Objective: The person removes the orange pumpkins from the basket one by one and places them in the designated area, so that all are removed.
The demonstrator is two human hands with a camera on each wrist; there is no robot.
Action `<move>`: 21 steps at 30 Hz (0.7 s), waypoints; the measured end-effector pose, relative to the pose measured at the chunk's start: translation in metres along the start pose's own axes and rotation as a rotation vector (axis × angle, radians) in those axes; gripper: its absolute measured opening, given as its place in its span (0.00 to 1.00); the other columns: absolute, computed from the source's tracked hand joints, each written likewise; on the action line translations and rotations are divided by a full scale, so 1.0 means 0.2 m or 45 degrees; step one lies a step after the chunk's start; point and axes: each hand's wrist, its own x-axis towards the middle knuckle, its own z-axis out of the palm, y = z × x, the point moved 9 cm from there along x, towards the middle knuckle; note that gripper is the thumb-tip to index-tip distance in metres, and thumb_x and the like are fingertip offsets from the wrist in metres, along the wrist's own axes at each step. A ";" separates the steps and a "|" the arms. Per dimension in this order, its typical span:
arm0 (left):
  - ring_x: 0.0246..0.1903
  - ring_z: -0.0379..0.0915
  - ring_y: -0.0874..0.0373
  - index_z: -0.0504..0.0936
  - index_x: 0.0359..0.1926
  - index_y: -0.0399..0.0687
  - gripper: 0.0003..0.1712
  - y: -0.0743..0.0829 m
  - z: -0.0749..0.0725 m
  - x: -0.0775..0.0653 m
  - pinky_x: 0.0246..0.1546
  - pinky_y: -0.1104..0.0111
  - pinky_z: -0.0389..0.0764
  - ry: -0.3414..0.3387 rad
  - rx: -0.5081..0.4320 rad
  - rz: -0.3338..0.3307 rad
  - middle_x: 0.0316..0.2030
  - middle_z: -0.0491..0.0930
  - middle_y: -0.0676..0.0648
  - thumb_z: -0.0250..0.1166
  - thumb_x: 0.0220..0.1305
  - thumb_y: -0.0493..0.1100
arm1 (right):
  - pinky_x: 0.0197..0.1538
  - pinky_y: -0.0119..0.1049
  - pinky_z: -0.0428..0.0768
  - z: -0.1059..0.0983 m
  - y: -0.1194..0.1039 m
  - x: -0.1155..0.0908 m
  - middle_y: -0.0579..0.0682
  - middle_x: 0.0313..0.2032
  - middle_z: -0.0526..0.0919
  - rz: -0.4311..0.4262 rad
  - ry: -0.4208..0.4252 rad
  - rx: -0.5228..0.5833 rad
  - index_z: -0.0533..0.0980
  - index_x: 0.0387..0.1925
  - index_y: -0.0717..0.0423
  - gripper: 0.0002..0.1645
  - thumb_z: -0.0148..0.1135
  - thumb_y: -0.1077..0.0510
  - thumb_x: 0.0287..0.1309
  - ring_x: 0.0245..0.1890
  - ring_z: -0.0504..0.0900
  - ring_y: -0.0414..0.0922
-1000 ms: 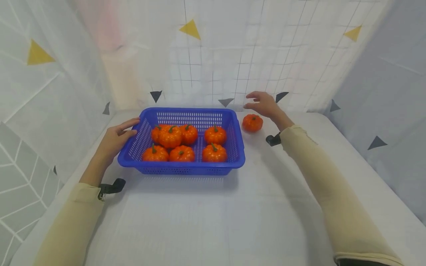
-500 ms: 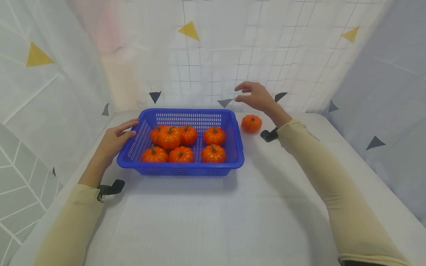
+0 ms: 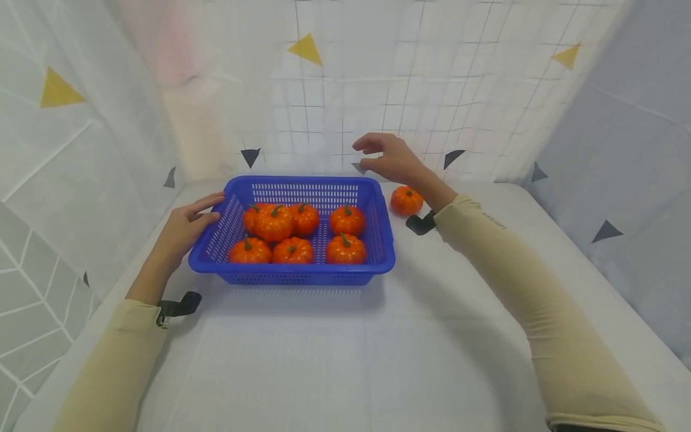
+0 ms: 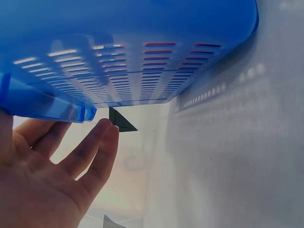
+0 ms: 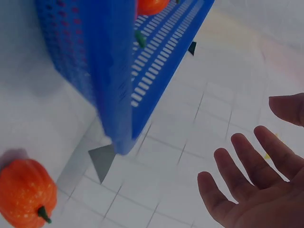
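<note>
A blue plastic basket point(image 3: 294, 268) with slotted walls stands on the white table, holding several small orange pumpkins point(image 3: 274, 224) with green stems. At its left rim, my left hand point(image 3: 186, 228) rests with fingers extended; the left wrist view shows the hand point(image 4: 57, 166) beside the basket's outer wall point(image 4: 128, 28). My right hand point(image 3: 390, 159) hovers above the back right corner, its fingers loosely bent and nothing in them. In the right wrist view that hand point(image 5: 261, 185) has spread fingers. One more pumpkin point(image 3: 405, 201) sits on the table just right of the basket, partly covered by my right forearm.
A white sheet with grid lines and coloured triangles point(image 3: 306, 49) hangs behind the table point(image 3: 302, 360). Pale sheets close off the left and right sides. Each wrist carries a small black camera point(image 3: 182, 304).
My right hand has moved left from above the loose pumpkin to over the basket's back right corner, rising a little at first. My left hand and the basket hold their places.
</note>
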 end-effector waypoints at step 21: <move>0.74 0.60 0.41 0.69 0.77 0.52 0.30 0.01 0.00 0.00 0.70 0.45 0.66 0.005 -0.011 0.003 0.77 0.63 0.46 0.58 0.80 0.53 | 0.65 0.47 0.76 0.21 -0.29 0.03 0.49 0.61 0.80 -0.189 -0.176 0.050 0.77 0.65 0.54 0.28 0.69 0.55 0.64 0.65 0.75 0.49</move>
